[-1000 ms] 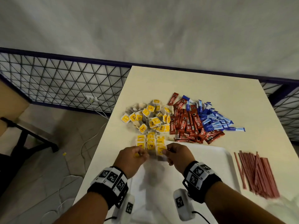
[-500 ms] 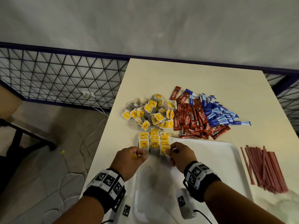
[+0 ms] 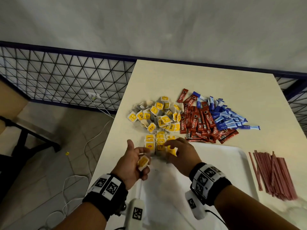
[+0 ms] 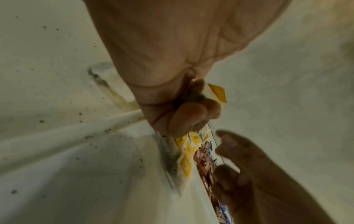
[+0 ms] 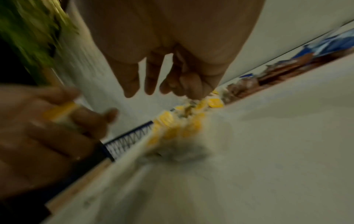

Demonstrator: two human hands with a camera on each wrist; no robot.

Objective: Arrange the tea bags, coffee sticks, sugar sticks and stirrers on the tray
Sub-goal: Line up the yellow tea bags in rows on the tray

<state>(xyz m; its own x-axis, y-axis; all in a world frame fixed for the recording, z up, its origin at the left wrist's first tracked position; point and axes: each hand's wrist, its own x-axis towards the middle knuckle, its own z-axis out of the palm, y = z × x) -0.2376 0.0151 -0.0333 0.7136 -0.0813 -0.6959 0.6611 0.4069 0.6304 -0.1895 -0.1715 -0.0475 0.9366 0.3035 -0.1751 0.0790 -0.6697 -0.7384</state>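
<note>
My left hand (image 3: 141,163) hovers over the near left part of the white tray (image 3: 221,165), thumb out, fingers curled round a yellow-tagged tea bag (image 3: 142,162); the left wrist view shows that tea bag (image 4: 218,94) in the curled fingers (image 4: 191,116). My right hand (image 3: 170,151) pinches another tea bag (image 3: 172,151) just beside it. Short rows of tea bags (image 3: 155,142) lie at the tray's far left corner. Beyond them sits a loose tea bag pile (image 3: 157,116), then red coffee sticks (image 3: 199,123) and blue sugar sticks (image 3: 229,118). Red stirrers (image 3: 272,175) lie right of the tray.
The cream table (image 3: 199,77) ends at its left edge close to my left hand, with floor and cables (image 3: 93,146) below. A blue mesh railing (image 3: 66,77) runs behind. The right wrist view is blurred.
Both hands were pinching at the tea bag rows. They have now lifted and drawn back; the left hand has turned palm-up with a tea bag in it.
</note>
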